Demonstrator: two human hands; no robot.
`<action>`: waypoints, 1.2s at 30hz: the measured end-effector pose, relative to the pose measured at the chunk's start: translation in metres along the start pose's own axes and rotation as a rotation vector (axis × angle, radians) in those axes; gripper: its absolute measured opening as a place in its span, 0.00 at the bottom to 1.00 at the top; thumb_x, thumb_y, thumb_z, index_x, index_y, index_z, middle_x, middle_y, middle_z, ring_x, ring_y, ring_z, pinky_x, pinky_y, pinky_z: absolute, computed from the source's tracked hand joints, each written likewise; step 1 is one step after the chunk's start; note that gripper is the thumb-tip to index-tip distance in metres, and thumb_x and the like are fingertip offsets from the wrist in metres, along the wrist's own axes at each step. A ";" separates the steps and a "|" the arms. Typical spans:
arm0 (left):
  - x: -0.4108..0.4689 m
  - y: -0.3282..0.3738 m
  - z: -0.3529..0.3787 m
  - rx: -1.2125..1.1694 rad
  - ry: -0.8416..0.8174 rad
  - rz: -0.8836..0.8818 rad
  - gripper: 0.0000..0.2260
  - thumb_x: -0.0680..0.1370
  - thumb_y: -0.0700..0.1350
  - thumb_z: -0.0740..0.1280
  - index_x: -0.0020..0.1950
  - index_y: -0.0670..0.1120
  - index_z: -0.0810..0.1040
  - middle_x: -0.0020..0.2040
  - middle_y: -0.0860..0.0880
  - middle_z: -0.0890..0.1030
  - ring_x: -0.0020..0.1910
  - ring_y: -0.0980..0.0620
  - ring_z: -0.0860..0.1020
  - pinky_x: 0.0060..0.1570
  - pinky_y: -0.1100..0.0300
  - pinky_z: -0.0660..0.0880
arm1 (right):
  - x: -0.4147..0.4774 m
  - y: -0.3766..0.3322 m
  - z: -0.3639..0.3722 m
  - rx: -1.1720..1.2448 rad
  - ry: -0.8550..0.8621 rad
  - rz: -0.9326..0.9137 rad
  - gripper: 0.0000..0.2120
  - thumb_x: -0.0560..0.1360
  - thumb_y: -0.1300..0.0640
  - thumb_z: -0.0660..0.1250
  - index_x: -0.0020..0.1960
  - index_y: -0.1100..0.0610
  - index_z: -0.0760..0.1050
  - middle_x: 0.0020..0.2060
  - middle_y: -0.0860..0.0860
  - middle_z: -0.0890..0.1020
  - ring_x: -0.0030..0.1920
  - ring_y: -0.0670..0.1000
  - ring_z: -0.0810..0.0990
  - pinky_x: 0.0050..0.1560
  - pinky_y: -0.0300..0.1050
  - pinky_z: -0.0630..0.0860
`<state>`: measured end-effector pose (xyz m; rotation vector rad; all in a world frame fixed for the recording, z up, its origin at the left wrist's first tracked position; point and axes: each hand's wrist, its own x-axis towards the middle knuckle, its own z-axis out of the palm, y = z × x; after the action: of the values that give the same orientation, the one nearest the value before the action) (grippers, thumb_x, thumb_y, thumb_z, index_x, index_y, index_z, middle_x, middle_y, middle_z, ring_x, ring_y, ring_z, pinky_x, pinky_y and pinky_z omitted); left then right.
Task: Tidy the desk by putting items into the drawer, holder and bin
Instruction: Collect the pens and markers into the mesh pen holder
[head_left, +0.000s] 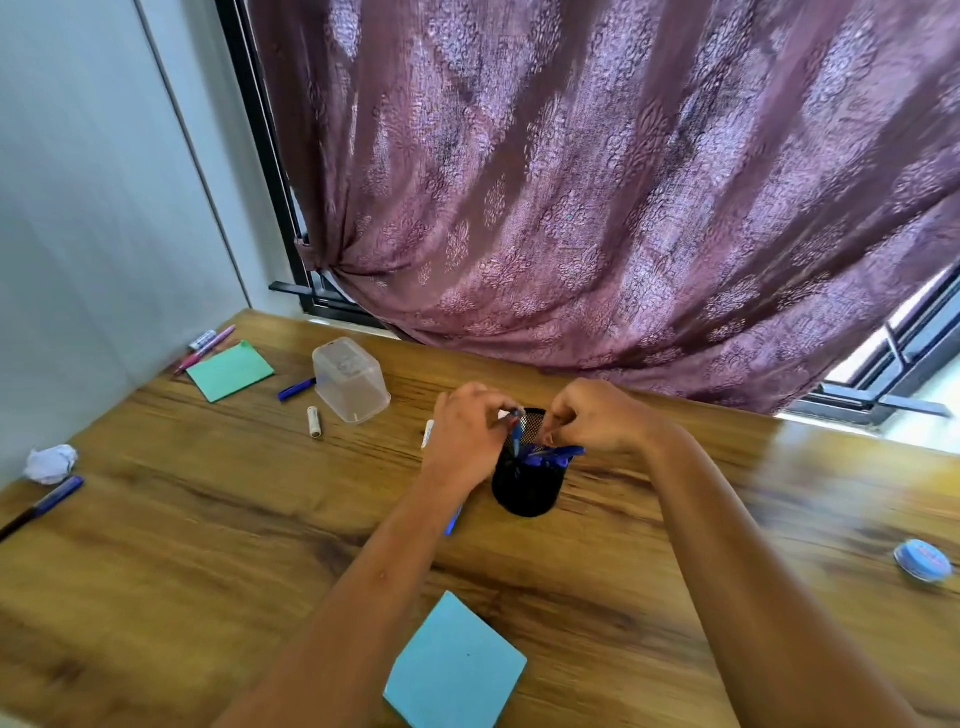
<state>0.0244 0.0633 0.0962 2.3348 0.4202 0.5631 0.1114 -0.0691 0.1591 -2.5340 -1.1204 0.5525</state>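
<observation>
A black mesh pen holder (525, 488) stands on the wooden desk (208, 545), with several blue pens (550, 455) sticking out of it. My left hand (465, 441) pinches a blue pen (516, 434) upright over the holder's rim. My right hand (597, 418) is curled at the rim's far side, fingers on the pens inside. Another blue pen (453, 519) lies on the desk under my left wrist. What my right fingers grip is partly hidden.
On the left lie a crumpled paper ball (50, 463), a dark blue marker (44, 503), a green note pad (229, 371), pink pens (208, 347), a blue pen (296, 389), a white tube (314, 422) and an upturned clear plastic container (351, 380). A blue paper pad (457, 665) is near me; a blue round tin (923, 560) sits far right.
</observation>
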 end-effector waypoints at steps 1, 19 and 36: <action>0.000 -0.001 0.001 0.013 -0.018 -0.002 0.08 0.76 0.43 0.67 0.53 0.50 0.83 0.55 0.51 0.79 0.59 0.54 0.72 0.60 0.63 0.57 | 0.000 0.000 0.000 -0.005 -0.001 0.003 0.07 0.74 0.63 0.68 0.48 0.57 0.83 0.37 0.46 0.80 0.38 0.41 0.76 0.36 0.32 0.69; -0.018 0.004 -0.010 -0.156 -0.243 -0.207 0.24 0.72 0.28 0.58 0.60 0.48 0.80 0.61 0.47 0.77 0.48 0.53 0.77 0.34 0.76 0.70 | -0.015 0.005 0.013 0.196 0.223 -0.025 0.09 0.78 0.60 0.61 0.53 0.52 0.78 0.46 0.49 0.80 0.39 0.50 0.79 0.36 0.34 0.70; -0.077 0.115 0.089 -0.058 -0.240 0.245 0.17 0.73 0.37 0.67 0.61 0.44 0.77 0.58 0.45 0.79 0.58 0.45 0.76 0.59 0.51 0.72 | -0.102 0.114 0.040 0.286 0.458 0.286 0.10 0.74 0.58 0.64 0.54 0.52 0.77 0.51 0.53 0.83 0.54 0.55 0.79 0.50 0.43 0.74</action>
<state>0.0193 -0.1014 0.0941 2.3764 0.0059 0.3944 0.1025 -0.2144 0.0973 -2.4024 -0.4847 0.1610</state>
